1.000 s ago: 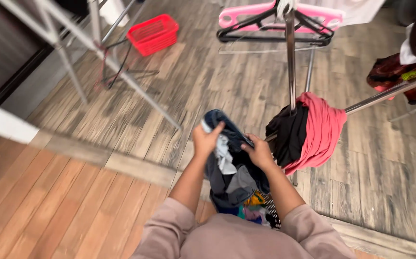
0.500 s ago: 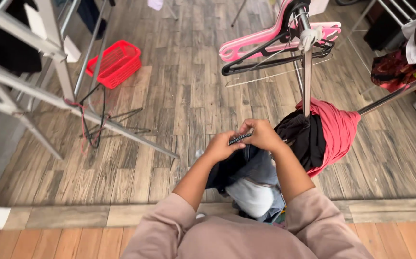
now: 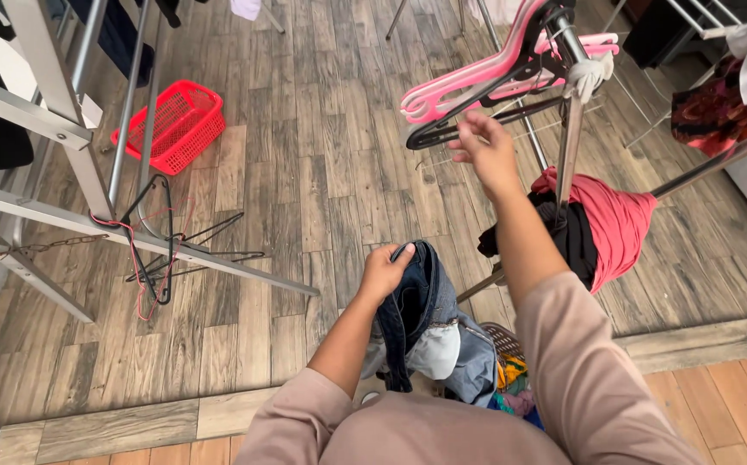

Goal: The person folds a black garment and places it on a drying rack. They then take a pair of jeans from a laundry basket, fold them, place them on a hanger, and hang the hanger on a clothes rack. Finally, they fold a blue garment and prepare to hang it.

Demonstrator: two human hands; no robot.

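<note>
Wood floor: one red basket, one jeans, two hands.

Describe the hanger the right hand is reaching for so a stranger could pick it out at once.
Find the upright metal pole above the red and black clothes. A bunch of hangers hooks near its top; the right hand reaches just below them. The black hanger is the lowest thick one, dark under the pink hangers.

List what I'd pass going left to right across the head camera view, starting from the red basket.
red basket → left hand gripping the jeans → right hand reaching at the hangers → red cloth draped on the rack
</note>
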